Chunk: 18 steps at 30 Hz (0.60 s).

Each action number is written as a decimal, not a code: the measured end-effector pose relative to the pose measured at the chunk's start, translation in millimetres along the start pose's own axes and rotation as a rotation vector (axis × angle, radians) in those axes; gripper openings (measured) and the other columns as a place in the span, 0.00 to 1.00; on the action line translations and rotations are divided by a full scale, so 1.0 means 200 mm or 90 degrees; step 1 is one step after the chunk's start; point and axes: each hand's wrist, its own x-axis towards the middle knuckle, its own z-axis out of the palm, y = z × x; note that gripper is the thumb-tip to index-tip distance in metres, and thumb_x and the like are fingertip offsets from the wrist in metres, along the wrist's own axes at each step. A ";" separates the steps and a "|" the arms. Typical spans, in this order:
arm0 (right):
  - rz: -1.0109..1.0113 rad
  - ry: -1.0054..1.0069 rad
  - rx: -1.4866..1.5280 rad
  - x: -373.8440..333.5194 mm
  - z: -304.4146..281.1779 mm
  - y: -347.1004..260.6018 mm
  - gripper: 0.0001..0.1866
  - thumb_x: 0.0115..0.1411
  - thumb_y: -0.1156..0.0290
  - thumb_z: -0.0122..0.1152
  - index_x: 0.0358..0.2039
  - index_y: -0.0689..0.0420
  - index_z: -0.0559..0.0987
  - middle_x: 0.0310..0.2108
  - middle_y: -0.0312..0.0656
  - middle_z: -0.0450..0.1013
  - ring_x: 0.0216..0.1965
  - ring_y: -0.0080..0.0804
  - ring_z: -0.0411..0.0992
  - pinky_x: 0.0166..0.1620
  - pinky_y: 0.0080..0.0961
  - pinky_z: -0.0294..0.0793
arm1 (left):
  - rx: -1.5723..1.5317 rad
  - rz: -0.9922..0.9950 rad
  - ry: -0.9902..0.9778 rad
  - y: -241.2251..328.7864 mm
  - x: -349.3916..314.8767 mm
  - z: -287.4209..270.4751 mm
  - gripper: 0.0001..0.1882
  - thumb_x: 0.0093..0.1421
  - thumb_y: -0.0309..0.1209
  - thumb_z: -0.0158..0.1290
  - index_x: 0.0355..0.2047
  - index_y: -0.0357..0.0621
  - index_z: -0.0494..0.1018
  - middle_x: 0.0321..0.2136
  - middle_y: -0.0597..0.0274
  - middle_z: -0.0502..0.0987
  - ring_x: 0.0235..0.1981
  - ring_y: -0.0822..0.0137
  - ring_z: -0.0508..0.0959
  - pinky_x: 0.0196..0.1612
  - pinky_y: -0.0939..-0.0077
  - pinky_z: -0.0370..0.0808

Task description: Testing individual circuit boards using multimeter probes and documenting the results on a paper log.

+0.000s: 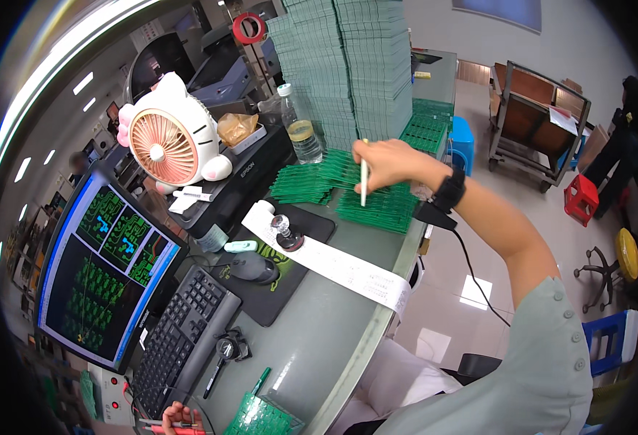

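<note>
My right hand [390,164], with a black band at the wrist, pinches a slim white pen-like stick [364,183], held upright. It is over a stack of green circuit boards [377,210] near the table's right edge; I cannot tell whether its tip touches them. More green boards [301,184] lie fanned out to the left. At the lower left edge, my left hand [180,415] is partly cut off, its fingers curled round a red test probe [188,431]. Near it lies another green circuit board [261,417] with a green pen [261,380] on it.
Tall stacks of pale-edged boards [348,72] rise behind. A water bottle [301,130], cat-shaped fan [163,141], monitor [109,268], keyboard [181,333] and mouse [254,268] fill the left side. A stamp [287,235] stands on a paper strip [348,275]. A cable hangs at right.
</note>
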 end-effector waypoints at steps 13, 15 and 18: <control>0.006 -0.041 0.004 0.19 -0.06 -0.08 0.41 0.43 0.32 0.67 0.40 0.58 0.72 0.33 0.47 0.76 0.37 0.47 0.77 0.38 0.41 0.73 | -0.001 -0.017 0.044 -0.02 -0.03 -0.01 0.10 0.63 0.33 0.51 0.35 0.42 0.79 0.38 0.56 0.81 0.35 0.65 0.79 0.37 0.72 0.77; 0.021 -0.037 -0.010 0.03 -0.06 -0.04 0.40 0.43 0.33 0.67 0.40 0.57 0.72 0.31 0.47 0.76 0.36 0.46 0.77 0.35 0.41 0.72 | 0.025 -0.023 0.070 -0.02 -0.02 0.03 0.10 0.63 0.34 0.51 0.32 0.43 0.78 0.36 0.58 0.80 0.31 0.68 0.77 0.33 0.74 0.75; 0.057 -0.083 -0.041 -0.10 0.02 -0.04 0.40 0.42 0.33 0.68 0.39 0.57 0.72 0.33 0.48 0.75 0.39 0.46 0.76 0.37 0.38 0.72 | 0.051 -0.004 -0.030 -0.05 0.04 -0.15 0.14 0.68 0.42 0.42 0.29 0.48 0.66 0.33 0.65 0.71 0.30 0.76 0.70 0.26 0.82 0.70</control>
